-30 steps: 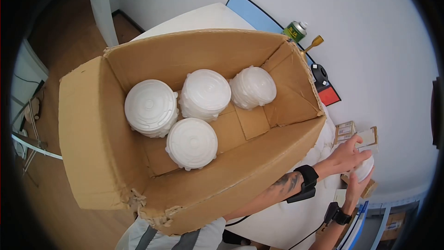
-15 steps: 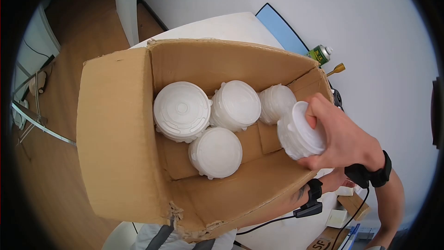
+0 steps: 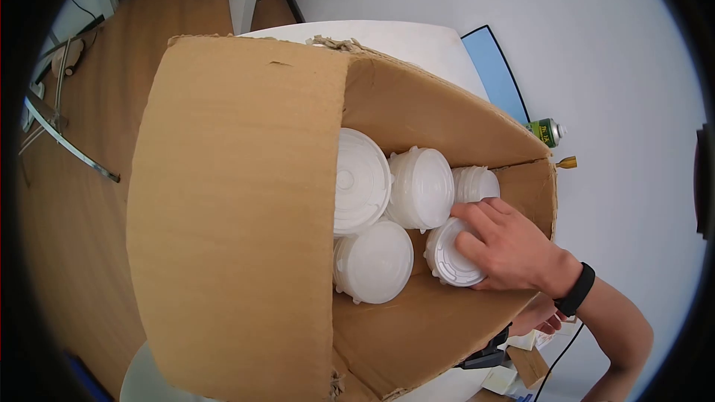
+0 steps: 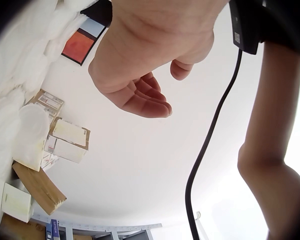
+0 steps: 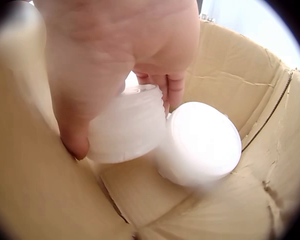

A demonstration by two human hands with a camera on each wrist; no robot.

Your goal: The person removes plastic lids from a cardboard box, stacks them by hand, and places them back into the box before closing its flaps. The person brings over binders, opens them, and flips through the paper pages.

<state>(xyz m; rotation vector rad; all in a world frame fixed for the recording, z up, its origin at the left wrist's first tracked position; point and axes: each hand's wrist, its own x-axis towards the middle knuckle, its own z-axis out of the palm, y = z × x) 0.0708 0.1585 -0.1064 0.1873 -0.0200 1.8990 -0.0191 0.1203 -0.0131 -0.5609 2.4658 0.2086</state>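
My right hand (image 3: 514,249) reaches into a cardboard box (image 3: 231,216) and grips a stack of round white plastic lids (image 3: 453,257) from above. In the right wrist view the thumb lies along one side of this stack (image 5: 127,127) and fingers show on the far side, close by another lid stack (image 5: 205,142). More stacks stand in the box: a large one (image 3: 361,182), partly hidden by the flap, and others at the back (image 3: 424,187), right (image 3: 477,182) and front (image 3: 376,262). Outside the box, my left hand (image 4: 150,55) holds nothing, its fingers loosely curled.
The box stands on a white table (image 3: 372,30) against a wall. Beyond its right end are a green spray can (image 3: 546,132) and a blue panel (image 3: 495,71). Small cartons (image 4: 67,140) and white plastic wrapping (image 4: 15,75) lie near my left hand. A black cable (image 4: 210,130) hangs from the left wrist.
My right hand has carried the lid stack from outside, over the box's right edge and down inside. My left hand has let go of it. The view has turned, so the flap covers more.
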